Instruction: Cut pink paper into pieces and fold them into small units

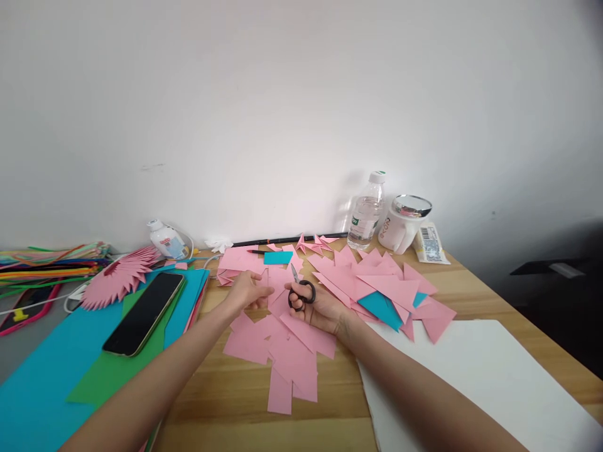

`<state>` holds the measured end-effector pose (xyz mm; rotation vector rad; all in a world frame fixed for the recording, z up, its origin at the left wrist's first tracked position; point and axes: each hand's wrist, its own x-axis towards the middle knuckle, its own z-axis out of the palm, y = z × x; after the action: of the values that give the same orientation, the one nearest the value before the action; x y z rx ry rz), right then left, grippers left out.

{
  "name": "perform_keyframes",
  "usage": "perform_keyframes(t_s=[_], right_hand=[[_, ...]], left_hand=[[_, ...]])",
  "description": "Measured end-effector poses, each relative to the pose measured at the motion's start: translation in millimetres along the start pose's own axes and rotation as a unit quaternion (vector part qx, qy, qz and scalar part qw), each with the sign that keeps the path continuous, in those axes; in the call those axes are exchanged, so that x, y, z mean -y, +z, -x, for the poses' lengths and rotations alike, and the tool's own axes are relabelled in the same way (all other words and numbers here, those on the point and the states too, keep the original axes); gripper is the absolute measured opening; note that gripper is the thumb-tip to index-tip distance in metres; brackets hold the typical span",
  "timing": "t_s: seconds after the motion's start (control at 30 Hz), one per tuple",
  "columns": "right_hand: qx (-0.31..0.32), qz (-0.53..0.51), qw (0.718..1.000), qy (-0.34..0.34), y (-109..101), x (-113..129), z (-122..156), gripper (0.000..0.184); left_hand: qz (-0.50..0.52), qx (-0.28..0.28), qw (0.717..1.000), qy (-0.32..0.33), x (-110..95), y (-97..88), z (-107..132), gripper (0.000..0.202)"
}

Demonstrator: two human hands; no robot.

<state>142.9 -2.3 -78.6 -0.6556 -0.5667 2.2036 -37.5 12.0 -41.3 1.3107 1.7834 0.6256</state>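
My right hand point(323, 309) is closed round the black handles of a small pair of scissors point(301, 293), whose blades point up and away toward the wall. Just left of it, my left hand point(247, 290) pinches the edge of a piece of pink paper point(264, 279). Beneath and in front of both hands, several cut pink paper pieces point(294, 358) overlap on the wooden table. Beyond the hands lies a small blue paper strip point(277, 258) on more pink paper. To the right spreads a heap of pink paper pieces point(365, 276), some blue among them.
A water bottle point(366, 213) and a lidded white mug point(404, 225) stand by the wall. A phone point(144, 314) rests on green and blue sheets point(51, 364) at left, near a pleated pink paper fan point(123, 276). A white board point(471, 370) lies at right.
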Motion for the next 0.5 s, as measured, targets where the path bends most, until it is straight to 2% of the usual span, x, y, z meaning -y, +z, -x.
perform_keyframes(t_s=[0.13,0.23,0.33,0.5], right_hand=[[-0.005,0.016,1.0,-0.019,0.1,-6.9,-1.2,0.03],[-0.007,0.019,0.999,-0.028,-0.2,-8.9,-2.0,0.031],[0.0,0.022,0.999,-0.023,-0.6,-8.4,-2.5,0.03],[0.018,0.02,1.0,-0.003,-0.9,-5.4,-1.7,0.029]], left_hand=[[0.078,-0.036,0.996,0.006,-9.0,2.1,2.0,0.042],[0.132,-0.025,0.991,-0.001,-20.8,2.1,8.9,0.029],[0.152,0.003,0.988,-0.008,-27.4,3.1,13.0,0.028],[0.107,0.029,0.994,0.01,-19.8,9.6,5.1,0.033]])
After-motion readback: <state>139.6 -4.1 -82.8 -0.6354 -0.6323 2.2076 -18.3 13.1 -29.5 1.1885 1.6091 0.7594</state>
